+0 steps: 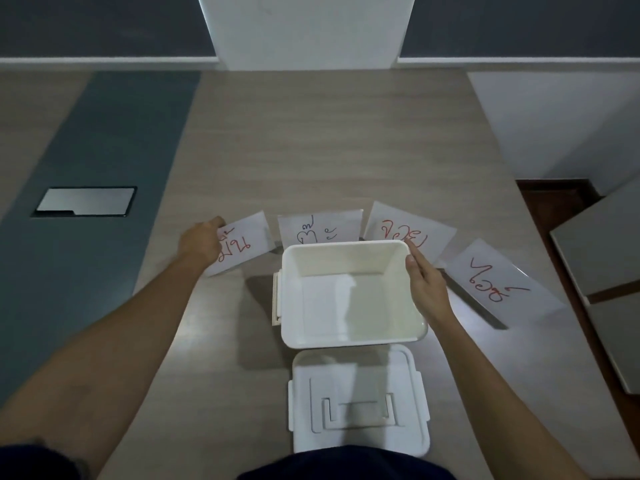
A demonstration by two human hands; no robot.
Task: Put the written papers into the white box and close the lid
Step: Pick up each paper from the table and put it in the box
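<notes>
The white box (pixel 349 336) stands open and empty in the middle of the table. Its lid (pixel 356 372) lies flat just in front of it, toward me. Several white papers fan out behind the box: a red-lettered one at far left (pixel 247 245), a green-lettered one (pixel 318 228), a red-lettered one (pixel 391 226) and a red-lettered one at far right (pixel 498 282). My left hand (pixel 202 242) rests on the left edge of the far-left paper, fingers curled over it. My right hand (pixel 424 287) lies flat against the box's right rim.
The table is light wood with a grey-blue strip on the left holding a metal cable hatch (pixel 86 201). The table's right edge (pixel 540 237) drops to dark floor, where grey panels (pixel 602 251) stand. A white column (pixel 306 29) rises behind the table.
</notes>
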